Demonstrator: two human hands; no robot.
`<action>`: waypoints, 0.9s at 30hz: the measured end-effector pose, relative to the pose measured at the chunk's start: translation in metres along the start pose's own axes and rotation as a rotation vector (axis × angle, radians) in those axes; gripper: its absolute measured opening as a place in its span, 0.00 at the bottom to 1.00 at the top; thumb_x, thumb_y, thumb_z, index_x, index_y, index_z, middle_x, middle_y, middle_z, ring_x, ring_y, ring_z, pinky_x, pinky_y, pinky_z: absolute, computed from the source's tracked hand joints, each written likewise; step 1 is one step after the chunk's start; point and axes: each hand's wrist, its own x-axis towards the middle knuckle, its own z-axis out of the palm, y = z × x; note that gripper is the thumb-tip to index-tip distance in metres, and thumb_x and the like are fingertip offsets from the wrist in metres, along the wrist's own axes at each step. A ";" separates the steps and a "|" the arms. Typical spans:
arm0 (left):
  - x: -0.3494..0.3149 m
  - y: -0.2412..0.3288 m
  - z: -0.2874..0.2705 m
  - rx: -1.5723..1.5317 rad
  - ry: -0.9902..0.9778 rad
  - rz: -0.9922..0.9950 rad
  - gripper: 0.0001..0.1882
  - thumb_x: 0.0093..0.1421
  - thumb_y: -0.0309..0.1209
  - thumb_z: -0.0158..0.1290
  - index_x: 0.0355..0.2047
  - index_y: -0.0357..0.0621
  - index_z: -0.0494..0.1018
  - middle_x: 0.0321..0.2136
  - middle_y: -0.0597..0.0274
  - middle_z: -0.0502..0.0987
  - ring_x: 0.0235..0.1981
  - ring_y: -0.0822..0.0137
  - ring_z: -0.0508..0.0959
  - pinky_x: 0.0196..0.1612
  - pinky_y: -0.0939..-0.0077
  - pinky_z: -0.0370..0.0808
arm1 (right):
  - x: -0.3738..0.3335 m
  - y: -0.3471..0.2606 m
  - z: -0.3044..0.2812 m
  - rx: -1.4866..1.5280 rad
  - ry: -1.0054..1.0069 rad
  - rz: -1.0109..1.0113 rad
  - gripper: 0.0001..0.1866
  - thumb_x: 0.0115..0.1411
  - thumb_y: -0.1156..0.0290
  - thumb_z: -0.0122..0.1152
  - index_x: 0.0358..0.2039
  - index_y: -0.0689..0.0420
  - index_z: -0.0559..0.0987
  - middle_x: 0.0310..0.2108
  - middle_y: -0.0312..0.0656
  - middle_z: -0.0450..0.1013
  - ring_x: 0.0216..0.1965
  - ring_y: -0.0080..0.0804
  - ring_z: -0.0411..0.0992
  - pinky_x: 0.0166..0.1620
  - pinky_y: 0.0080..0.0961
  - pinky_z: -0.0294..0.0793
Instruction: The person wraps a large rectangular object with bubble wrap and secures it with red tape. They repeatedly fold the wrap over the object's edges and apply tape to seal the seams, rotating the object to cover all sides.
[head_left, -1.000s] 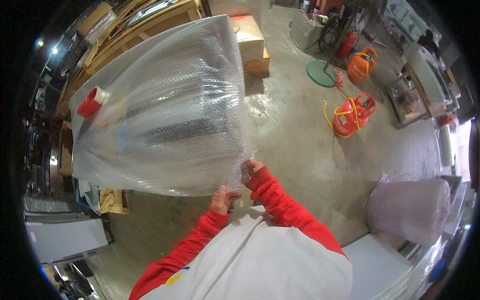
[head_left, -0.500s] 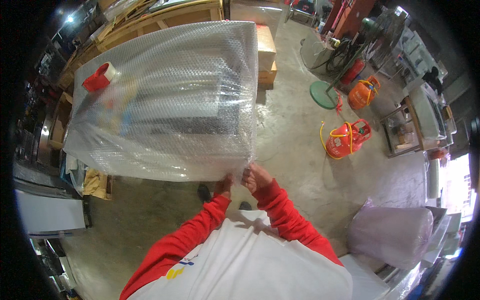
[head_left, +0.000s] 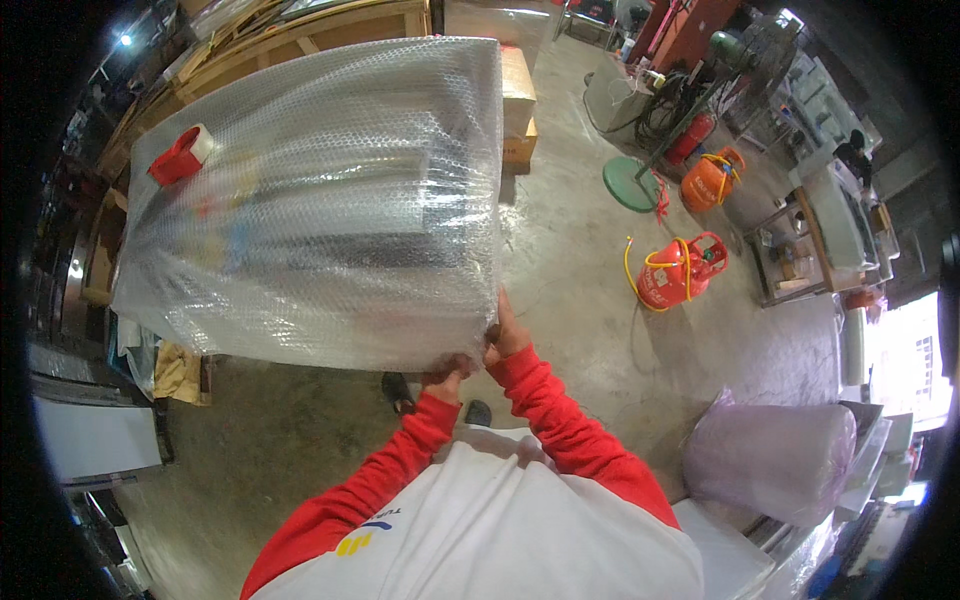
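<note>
A big box-shaped object wrapped in clear bubble wrap (head_left: pixel 320 200) fills the upper left of the view. My left hand (head_left: pixel 448 372) grips the wrap at its lower near corner, fingers closed on the plastic. My right hand (head_left: pixel 506 332) presses the same corner from the right side, beside the left hand. A red tape dispenser (head_left: pixel 180 158) lies on top of the wrapped object at its far left. Both my sleeves are red.
Two red-orange gas cylinders (head_left: pixel 680 270) (head_left: pixel 712 178) stand on the concrete floor to the right, near a fan on a green round base (head_left: pixel 630 183). A roll of bubble wrap (head_left: pixel 775 460) lies at the lower right. Cardboard boxes (head_left: pixel 518 110) sit behind the object.
The view has shifted, so the wrapped object sits a little higher and more upright in the picture. My hands have closed in on its lower corner and stay there.
</note>
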 end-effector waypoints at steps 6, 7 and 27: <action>0.028 -0.058 -0.010 -0.286 -0.036 -0.151 0.20 0.60 0.37 0.55 0.50 0.43 0.69 0.48 0.54 0.73 0.44 0.59 0.75 0.46 0.62 0.73 | 0.020 -0.017 -0.018 -0.354 -0.119 -0.072 0.51 0.49 0.75 0.58 0.68 0.52 0.39 0.23 0.54 0.73 0.22 0.51 0.72 0.28 0.36 0.72; 0.036 -0.059 -0.010 -0.048 -0.015 -0.139 0.20 0.61 0.39 0.54 0.50 0.44 0.69 0.48 0.55 0.73 0.44 0.58 0.74 0.47 0.61 0.72 | 0.023 -0.017 -0.025 -0.351 -0.137 -0.086 0.49 0.50 0.74 0.57 0.68 0.52 0.40 0.23 0.53 0.74 0.22 0.48 0.72 0.28 0.36 0.72; 0.029 0.045 0.014 0.620 -0.263 0.002 0.22 0.65 0.48 0.43 0.47 0.48 0.78 0.46 0.60 0.76 0.49 0.64 0.72 0.55 0.67 0.64 | -0.046 0.130 0.053 0.782 0.081 0.816 0.10 0.61 0.65 0.58 0.37 0.58 0.76 0.28 0.37 0.72 0.27 0.26 0.71 0.31 0.23 0.74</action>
